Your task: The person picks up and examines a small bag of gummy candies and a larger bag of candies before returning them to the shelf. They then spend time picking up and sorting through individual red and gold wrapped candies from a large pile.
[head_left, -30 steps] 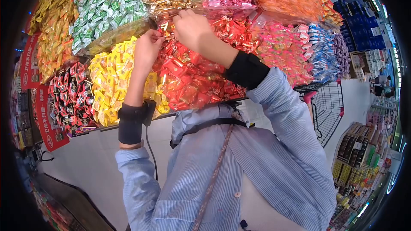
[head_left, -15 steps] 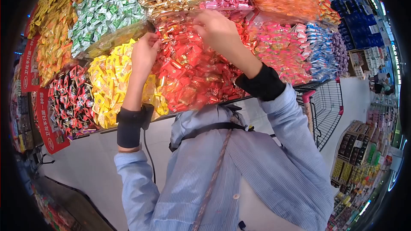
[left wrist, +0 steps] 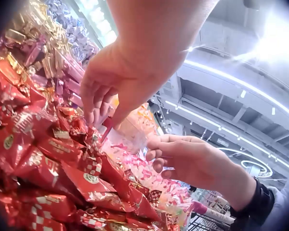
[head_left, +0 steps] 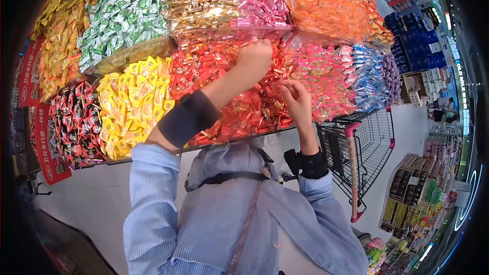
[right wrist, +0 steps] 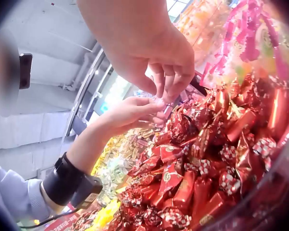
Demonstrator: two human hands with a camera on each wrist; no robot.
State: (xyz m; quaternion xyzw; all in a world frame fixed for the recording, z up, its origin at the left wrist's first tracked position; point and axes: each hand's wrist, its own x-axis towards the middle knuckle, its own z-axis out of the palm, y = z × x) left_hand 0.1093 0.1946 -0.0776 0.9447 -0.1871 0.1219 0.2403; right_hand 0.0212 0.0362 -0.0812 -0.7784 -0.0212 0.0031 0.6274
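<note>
Over the heap of red-wrapped sweets, the left hand has its fingers bent downward near the heap's back edge. Its thumb and fingers stand close around a small red strip in the left wrist view; whether they grip it is unclear. To its right and nearer the body, the right hand has thumb and forefinger close together, the other fingers curled. Translucent plastic shows between the two hands in the left wrist view; I cannot tell whether either holds it. In the right wrist view the right hand overlaps the left fingertips.
Yellow packets and black-red packets lie left of the red heap, pink ones right. Clear dividers separate the rows behind. A shopping cart stands at the stand's right front. Stocked shelves are beyond.
The left hand has swung to the right across the red heap, onto its right half. The right hand has drawn back toward the body and rightward. The view has shifted slightly.
</note>
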